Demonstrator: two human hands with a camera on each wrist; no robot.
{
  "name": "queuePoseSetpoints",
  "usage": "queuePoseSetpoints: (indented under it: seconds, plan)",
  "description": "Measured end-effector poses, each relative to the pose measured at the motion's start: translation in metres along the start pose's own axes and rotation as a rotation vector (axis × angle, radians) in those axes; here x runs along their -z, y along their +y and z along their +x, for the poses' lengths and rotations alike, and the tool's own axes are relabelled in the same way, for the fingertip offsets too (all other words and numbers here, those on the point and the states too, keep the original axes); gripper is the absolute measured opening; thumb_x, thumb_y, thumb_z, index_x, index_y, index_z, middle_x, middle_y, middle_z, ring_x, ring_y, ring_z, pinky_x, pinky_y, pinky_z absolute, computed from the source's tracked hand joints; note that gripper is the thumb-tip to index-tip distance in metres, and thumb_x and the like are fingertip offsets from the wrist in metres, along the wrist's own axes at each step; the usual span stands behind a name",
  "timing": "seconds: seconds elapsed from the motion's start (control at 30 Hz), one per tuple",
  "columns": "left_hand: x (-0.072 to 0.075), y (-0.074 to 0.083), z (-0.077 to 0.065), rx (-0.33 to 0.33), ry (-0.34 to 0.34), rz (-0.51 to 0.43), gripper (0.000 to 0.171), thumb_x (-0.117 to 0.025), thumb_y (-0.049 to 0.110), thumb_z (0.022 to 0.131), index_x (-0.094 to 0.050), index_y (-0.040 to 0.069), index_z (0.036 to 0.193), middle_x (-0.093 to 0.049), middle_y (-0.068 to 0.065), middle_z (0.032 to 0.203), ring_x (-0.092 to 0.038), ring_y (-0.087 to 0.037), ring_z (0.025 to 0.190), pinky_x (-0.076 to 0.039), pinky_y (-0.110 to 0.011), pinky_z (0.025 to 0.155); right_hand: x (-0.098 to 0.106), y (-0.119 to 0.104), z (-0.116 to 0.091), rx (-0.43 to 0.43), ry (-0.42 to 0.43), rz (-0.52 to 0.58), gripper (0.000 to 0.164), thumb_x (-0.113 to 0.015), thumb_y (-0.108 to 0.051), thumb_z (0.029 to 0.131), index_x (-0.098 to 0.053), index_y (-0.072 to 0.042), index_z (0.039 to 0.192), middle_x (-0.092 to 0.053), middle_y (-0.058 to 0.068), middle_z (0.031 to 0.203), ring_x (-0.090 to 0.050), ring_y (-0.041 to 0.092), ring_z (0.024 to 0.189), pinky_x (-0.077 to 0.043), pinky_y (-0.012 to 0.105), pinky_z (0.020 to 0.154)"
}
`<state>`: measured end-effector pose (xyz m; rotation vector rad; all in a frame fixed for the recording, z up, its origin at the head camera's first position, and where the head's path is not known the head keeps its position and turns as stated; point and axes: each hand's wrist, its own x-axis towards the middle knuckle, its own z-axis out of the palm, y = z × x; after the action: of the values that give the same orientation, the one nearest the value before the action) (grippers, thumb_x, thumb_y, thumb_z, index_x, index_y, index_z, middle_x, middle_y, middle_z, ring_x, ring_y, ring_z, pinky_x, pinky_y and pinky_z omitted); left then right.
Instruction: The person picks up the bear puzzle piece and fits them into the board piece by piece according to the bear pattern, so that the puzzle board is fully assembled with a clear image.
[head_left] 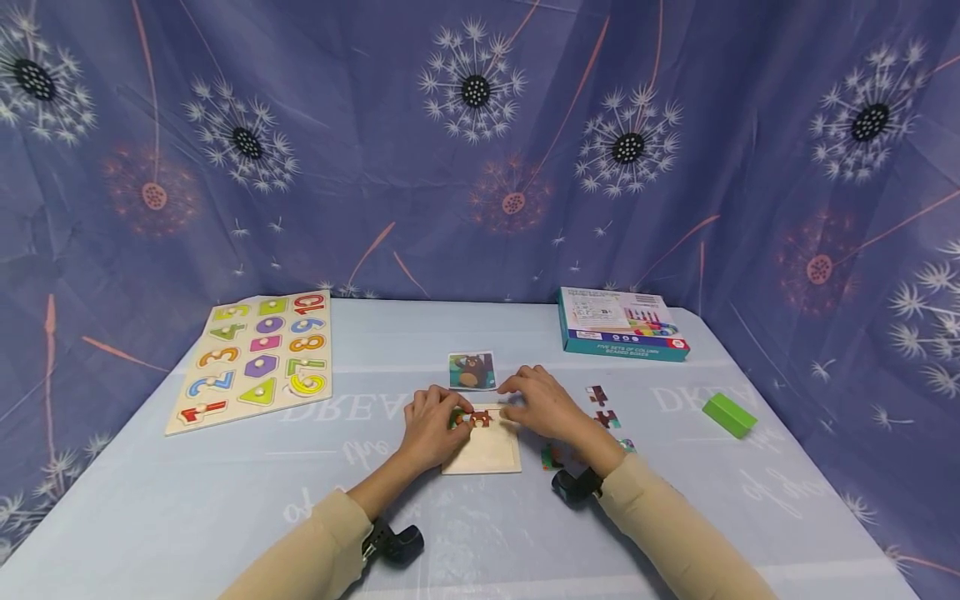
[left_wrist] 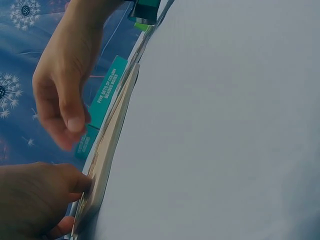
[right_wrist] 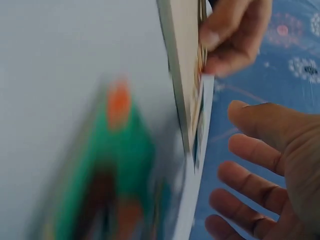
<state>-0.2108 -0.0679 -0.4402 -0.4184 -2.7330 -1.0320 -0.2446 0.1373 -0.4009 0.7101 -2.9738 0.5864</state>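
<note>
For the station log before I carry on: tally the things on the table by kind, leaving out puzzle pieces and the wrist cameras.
Pale wooden puzzle tray: 1
Square bear picture card: 1
Pale wooden number board: 1
Teal-edged beaded-boxes carton: 1
Bright green oblong block: 1
Total: 5

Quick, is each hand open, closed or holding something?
Left hand: fingers at the puzzle pieces in the wooden tray; whether it pinches one cannot be told.
Right hand: open, holding nothing.
</note>
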Motion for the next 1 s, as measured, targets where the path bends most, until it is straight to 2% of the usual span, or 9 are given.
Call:
queuePoseSetpoints:
  seconds: [0.2,0.63,1.0]
  plan:
    - [-0.001,-0.001,0.000,0.005,0.006,-0.001,0.012,-0.065,0.022,0.082,-0.065,0.019,0.094,-0.050,-0.008,0.111,-0.037,-0.028,0.104,-0.023,-0.053,0.094,0.016,0.030,-0.010,-0.033,0.023,0.000,0.034,-0.071,-0.029,0.082,-0.067,-0.014,0.112,-0.061,0.004,0.105,-0.049,0.020,0.098,-0.044,0.041,0.085]
    - [0.001,0.001,-0.001,0.009,0.006,-0.004,0.012,-0.065,0.021,0.082,-0.065,0.018,0.094,-0.050,-0.009,0.111,-0.037,-0.028,0.104,-0.023,-0.052,0.093,0.043,0.090,-0.033,-0.139,-0.008,0.023,0.033,-0.068,-0.027,0.085,-0.066,-0.010,0.114,-0.061,0.009,0.110,-0.050,0.025,0.103,-0.043,0.048,0.089]
    - [0.000,0.001,-0.001,0.005,0.006,-0.005,0.012,-0.065,0.022,0.083,-0.066,0.019,0.094,-0.050,-0.009,0.111,-0.037,-0.030,0.106,-0.023,-0.053,0.093,0.054,0.122,-0.043,-0.203,-0.037,-0.004,0.035,-0.068,-0.024,0.084,-0.065,-0.009,0.115,-0.060,0.012,0.110,-0.049,0.027,0.102,-0.043,0.050,0.089]
